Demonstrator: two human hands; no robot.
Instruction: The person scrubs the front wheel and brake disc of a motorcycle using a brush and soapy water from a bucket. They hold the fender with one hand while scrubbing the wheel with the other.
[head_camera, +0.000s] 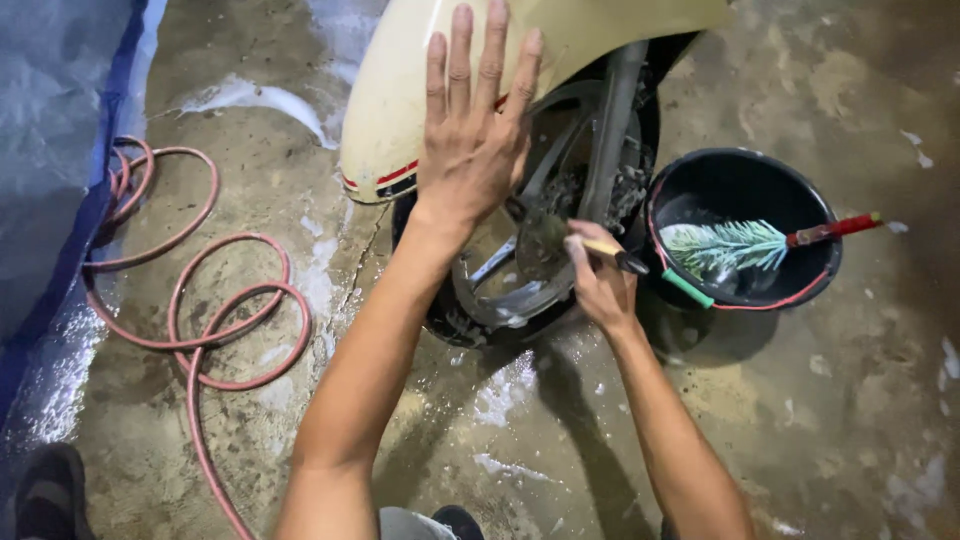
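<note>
Pressing flat against the cream mudguard (400, 90) of a motorcycle, the left hand (475, 140) is spreading its fingers wide and gripping nothing; the palm is simply bearing on the curved panel just above the front wheel (520, 280). The right hand (600, 280) is curling closed around the pale handle of a small brush (600, 250), whose long axis is running left to right, the bristle end pointing left into the wheel's rim and spokes, the dark tip of the handle sticking out to the right. The wheel is lying directly ahead of both hands, farther from the person, with the right hand nearer to it and already touching through the brush; the left is sitting higher and to the left.

Just right of the wheel a black bucket (745, 230) is standing on the wet, soapy concrete floor (800, 420), holding a long bottle brush (740, 245) with pale green bristles and a red handle leaning over the rim. Well off to the left, a pink hose (200, 310) is lying in loose coils beside a blue tarpaulin (60, 150).
</note>
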